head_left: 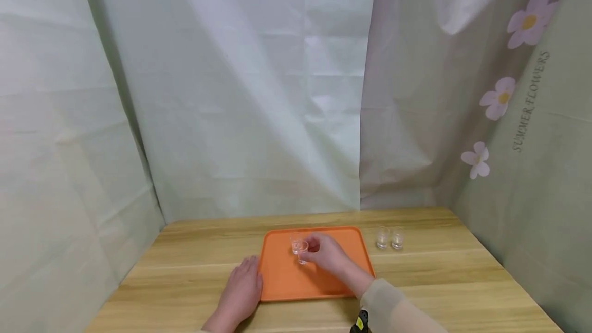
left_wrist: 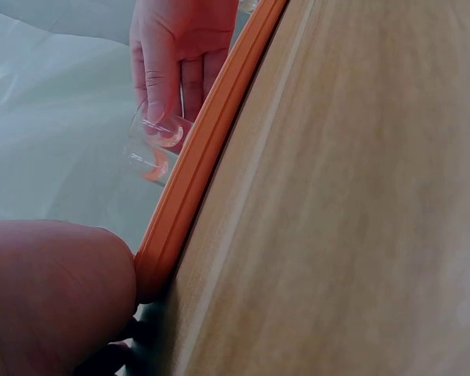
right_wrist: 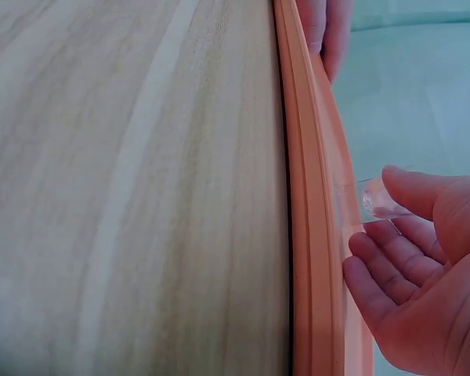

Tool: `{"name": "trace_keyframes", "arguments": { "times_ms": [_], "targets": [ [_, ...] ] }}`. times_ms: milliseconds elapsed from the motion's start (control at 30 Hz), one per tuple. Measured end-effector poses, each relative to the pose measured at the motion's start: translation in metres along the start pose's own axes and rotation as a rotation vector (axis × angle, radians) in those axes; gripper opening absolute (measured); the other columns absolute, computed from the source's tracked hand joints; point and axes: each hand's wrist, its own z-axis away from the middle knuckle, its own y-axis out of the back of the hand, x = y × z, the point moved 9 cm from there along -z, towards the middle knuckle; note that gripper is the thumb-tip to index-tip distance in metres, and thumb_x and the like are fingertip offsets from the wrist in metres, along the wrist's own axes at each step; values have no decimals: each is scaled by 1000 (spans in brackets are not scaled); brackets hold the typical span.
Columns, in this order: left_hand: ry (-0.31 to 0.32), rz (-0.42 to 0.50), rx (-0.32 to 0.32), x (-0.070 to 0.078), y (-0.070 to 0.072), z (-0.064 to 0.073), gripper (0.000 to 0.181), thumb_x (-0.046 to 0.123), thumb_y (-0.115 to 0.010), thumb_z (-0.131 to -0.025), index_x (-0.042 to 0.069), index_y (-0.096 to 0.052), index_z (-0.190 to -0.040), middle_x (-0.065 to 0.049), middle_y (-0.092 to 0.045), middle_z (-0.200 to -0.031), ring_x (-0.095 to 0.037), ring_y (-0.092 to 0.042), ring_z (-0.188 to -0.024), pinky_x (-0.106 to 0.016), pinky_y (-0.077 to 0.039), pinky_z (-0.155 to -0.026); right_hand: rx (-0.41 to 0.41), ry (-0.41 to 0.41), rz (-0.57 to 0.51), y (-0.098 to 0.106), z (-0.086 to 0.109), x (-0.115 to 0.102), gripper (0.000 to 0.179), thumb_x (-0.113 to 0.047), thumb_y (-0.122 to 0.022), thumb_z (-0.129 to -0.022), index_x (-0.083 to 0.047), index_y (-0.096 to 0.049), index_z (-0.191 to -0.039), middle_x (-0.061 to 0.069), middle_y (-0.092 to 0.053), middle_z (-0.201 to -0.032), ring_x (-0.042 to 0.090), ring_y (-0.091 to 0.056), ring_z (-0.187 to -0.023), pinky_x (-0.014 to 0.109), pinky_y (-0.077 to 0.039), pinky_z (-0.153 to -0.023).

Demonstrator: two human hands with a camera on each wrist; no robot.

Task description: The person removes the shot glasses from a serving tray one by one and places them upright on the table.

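Note:
An orange tray [head_left: 287, 288] lies on the wooden table. Over it my right hand [head_left: 327, 254] pinches a small clear shot glass [head_left: 302, 259] between thumb and fingers. Just behind that glass, a second clear shot glass [head_left: 294, 241] stands on the tray, partly hidden; whether the two touch I cannot tell. My left hand [head_left: 241, 288] rests at the tray's left side, its fingers extended against the rim. In the left wrist view, my left thumb [left_wrist: 59, 290] is at the tray's edge. The right wrist view shows the remaining right fingers [right_wrist: 392, 270] loosely bent below the glass.
Two more clear shot glasses, a left one [head_left: 382, 238] and a right one [head_left: 397, 239], stand side by side on the table [head_left: 439, 261] right of the tray. Pale curtains [head_left: 259, 117] hang behind and at both sides, with printed flowers at the right.

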Motion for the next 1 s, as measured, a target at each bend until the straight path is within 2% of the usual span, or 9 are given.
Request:
{"name": "trace_keyframes", "arguments": {
  "times_ms": [233,400,500,633,833,1000],
  "targets": [
    [26,7,-43,2,0,2,47,6,-65,-106,-19,-58,-146,-36,-60,-149,-55,-53,-144,-69,-41,-121,-1,21,21,-1,4,0,20,-14,-88,-95,-5,-76,-107,-1,-72,-98,14,-67,-92,34,-58,-81],
    [18,10,-30,1,-1,2,47,6,-64,-106,-19,-57,-145,-36,-60,-148,-56,-53,-143,-70,-41,-120,12,26,34,6,11,-3,18,-15,-88,-96,-6,-75,-106,-4,-71,-94,12,-68,-90,32,-57,-80],
    [-6,2,17,-1,-3,1,45,6,-64,-106,-18,-60,-143,-36,-62,-145,-56,-56,-139,-72,-43,-117,23,21,31,15,16,-6,18,-16,-87,-97,-7,-74,-106,-5,-71,-93,12,-68,-89,32,-56,-78],
    [-14,-10,36,-2,-3,-1,44,6,-64,-105,-17,-60,-142,-36,-63,-144,-57,-57,-137,-73,-44,-115,41,19,17,32,25,-9,18,-15,-86,-97,-8,-73,-107,-3,-72,-94,13,-70,-89,31,-57,-75],
    [21,-11,-35,0,-3,-2,46,7,-64,-107,-18,-58,-146,-36,-60,-149,-56,-54,-143,-71,-40,-121,73,15,-41,60,40,-4,18,-11,-84,-98,-2,-72,-108,1,-74,-94,17,-74,-89,27,-60,-76],
    [28,-14,-45,-1,-4,-3,47,8,-64,-107,-18,-57,-146,-36,-60,-150,-56,-53,-143,-71,-40,-121,123,-20,-37,86,53,5,18,-11,-85,-98,-4,-71,-108,2,-75,-98,17,-73,-92,26,-60,-80]
  ]
}}
